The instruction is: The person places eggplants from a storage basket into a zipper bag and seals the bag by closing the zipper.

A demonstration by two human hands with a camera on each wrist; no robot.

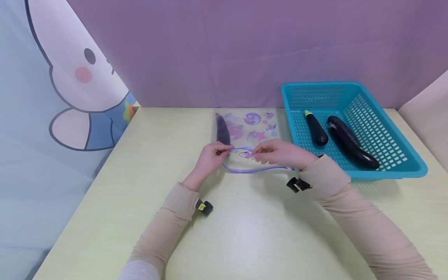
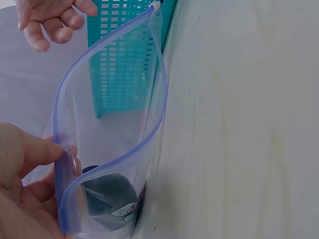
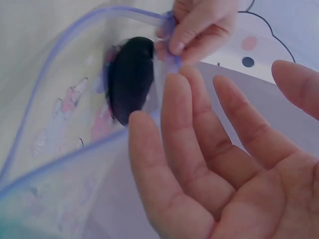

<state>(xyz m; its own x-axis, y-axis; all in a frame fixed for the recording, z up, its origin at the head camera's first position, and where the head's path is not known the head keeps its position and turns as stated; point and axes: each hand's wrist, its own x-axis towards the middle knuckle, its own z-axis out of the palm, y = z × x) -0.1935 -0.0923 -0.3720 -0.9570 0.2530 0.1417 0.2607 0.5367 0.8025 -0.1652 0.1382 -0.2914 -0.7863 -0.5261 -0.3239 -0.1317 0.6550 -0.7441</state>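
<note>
A clear zipper bag (image 1: 259, 136) printed with pink and purple pictures lies on the table, its purple-edged mouth spread apart. Inside, along its left side, is a dark eggplant (image 1: 222, 130), whose rounded end (image 2: 109, 196) shows through the mouth in the left wrist view. My left hand (image 1: 212, 157) pinches the left part of the bag's rim between thumb and fingers. Near the upper rim hovers my right hand (image 1: 276, 152); in the right wrist view its fingers (image 3: 199, 134) are loosely bent with nothing between them. A white slider (image 2: 155, 6) sits at the rim's far end.
A teal plastic basket (image 1: 388, 175) stands at the right, touching or close to the bag. It holds a short eggplant (image 1: 316, 130) with a green stem and a longer, curved eggplant (image 1: 351, 144). A purple cloth (image 1: 210, 54) hangs behind the table (image 1: 140, 186).
</note>
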